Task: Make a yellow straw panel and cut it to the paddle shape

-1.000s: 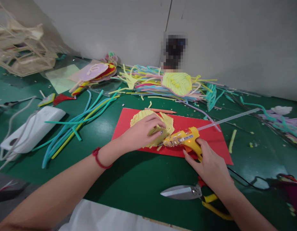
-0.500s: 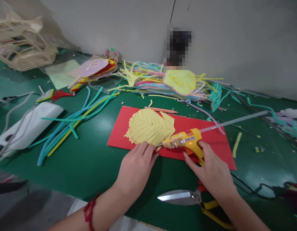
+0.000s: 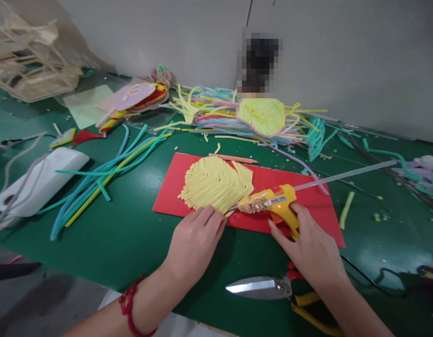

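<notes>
My right hand (image 3: 316, 245) is wrapped round the handle of a yellow hot glue gun (image 3: 265, 201), with a clear glue stick (image 3: 346, 174) out of its back. Its nozzle points left and meets the fingertips of my left hand (image 3: 197, 241). Those fingers are pinched at the lower edge of a leaf-shaped piece of yellow pipe cleaners (image 3: 218, 180); a short yellow pipe cleaner end (image 3: 231, 213) shows beside them, the rest hidden. Underneath lies a red card (image 3: 167, 189). Open-bladed or not I cannot tell, scissors (image 3: 260, 287) lie below my right hand.
Blue, green and yellow pipe cleaners (image 3: 111, 180) lie left, beside a white power bank (image 3: 44, 180) with cables. Along the wall are a colourful pipe cleaner bundle (image 3: 216, 122) and a pink-edged yellow leaf (image 3: 261, 117). An orange pencil-like stick (image 3: 233, 159) touches the card's far edge.
The whole view has shifted slightly. Both hands, the glue gun and the yellow leaf piece keep nearly the same places relative to each other.
</notes>
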`<action>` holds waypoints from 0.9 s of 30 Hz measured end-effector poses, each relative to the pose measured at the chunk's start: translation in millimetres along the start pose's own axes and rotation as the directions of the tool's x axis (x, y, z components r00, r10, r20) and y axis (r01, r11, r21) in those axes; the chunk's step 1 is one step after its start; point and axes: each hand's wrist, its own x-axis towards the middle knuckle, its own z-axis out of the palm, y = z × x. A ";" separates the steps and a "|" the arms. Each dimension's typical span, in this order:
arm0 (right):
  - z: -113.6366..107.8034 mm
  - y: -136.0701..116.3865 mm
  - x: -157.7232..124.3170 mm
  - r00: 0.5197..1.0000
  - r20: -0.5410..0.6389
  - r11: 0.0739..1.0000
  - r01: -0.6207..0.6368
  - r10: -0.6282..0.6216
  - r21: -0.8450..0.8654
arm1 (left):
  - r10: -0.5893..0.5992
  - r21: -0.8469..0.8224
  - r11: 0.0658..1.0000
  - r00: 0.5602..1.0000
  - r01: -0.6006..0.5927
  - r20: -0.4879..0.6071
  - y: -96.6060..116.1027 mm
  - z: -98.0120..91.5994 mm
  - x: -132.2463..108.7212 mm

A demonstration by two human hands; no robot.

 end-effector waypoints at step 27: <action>-1.5 4.8 1.6 0.978 0.082 0.980 -0.195 0.192 0.025 | 0.060 -0.049 0.997 0.997 -0.063 -0.057 1.8 -0.3 1.2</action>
